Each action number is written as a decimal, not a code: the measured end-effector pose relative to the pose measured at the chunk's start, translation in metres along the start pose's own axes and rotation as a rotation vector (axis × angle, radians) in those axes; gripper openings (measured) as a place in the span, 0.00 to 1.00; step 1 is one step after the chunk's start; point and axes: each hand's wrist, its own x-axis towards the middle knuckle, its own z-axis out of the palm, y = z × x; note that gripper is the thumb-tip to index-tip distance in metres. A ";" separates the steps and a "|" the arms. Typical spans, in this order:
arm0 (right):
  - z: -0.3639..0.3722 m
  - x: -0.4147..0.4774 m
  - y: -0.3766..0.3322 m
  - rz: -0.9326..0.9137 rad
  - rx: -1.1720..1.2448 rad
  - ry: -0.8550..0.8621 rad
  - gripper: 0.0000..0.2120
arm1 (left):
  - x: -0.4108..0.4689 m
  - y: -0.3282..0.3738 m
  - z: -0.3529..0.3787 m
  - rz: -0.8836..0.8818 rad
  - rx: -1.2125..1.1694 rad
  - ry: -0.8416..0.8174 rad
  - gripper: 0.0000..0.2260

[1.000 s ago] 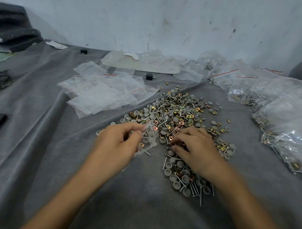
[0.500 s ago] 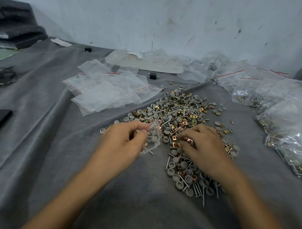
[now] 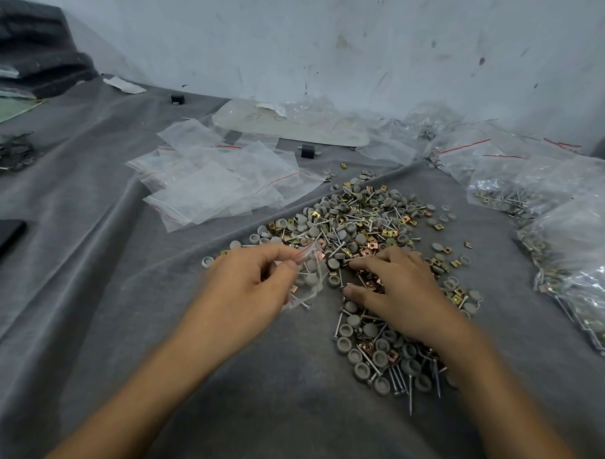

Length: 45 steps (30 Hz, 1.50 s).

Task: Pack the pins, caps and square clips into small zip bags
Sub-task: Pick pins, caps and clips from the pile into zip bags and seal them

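left grip (image 3: 244,289) is pinching bag (image 3: 308,274), just beside pile (image 3: 363,224); right grip (image 3: 398,294) is resting fingers-down on pile, can't tell if holding.

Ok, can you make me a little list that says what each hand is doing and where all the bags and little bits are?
Pile: loose heap of grey round caps, metal pins and gold square clips on the grey cloth
Left hand: pinches a small clear zip bag with a few caps and pins inside
Right hand: rests on the heap, fingers spread
Empty bags: flat clear zip bags, left of the heap
Filled bags: clear bags of parts, far right
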 end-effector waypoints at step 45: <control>0.002 -0.020 -0.013 -0.086 0.224 0.258 0.03 | 0.002 -0.013 0.005 0.034 0.057 -0.037 0.09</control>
